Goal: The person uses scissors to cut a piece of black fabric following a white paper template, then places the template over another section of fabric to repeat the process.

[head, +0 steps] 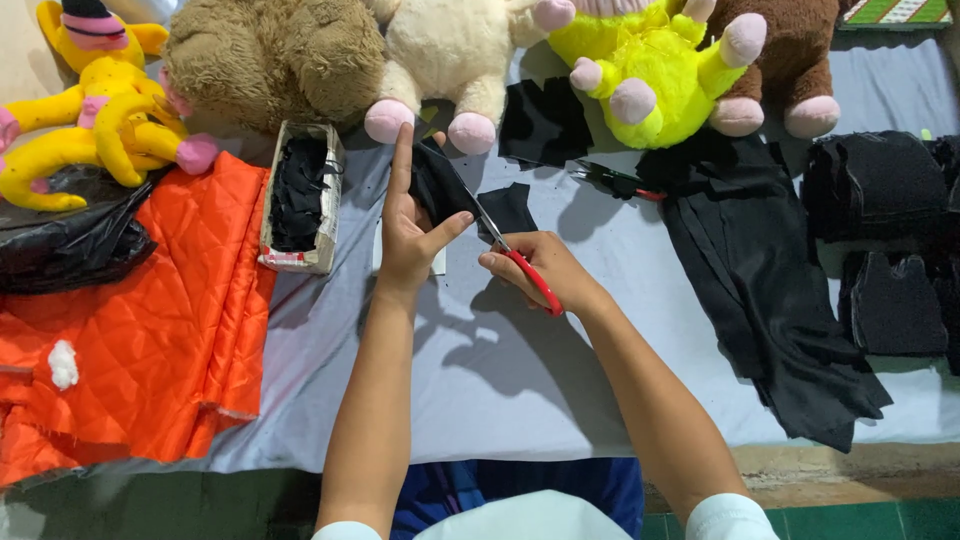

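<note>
The left hand [408,235] pinches a small black fabric piece [440,190] above the grey surface [500,380], index finger pointing up. The right hand [545,270] is clenched on red-handled scissors [515,260], blades at the fabric's edge. A box of black scraps [300,195] sits just left, beside orange quilted cloth [150,320].

Small sewing/toy-making workshop. Evidence: grey cloth-covered worktable [520,380], row of plush toys [640,70] along the back, quilted orange fabric [150,330], stacks of cut black fabric pieces [880,240], box of black scraps [300,195].
</note>
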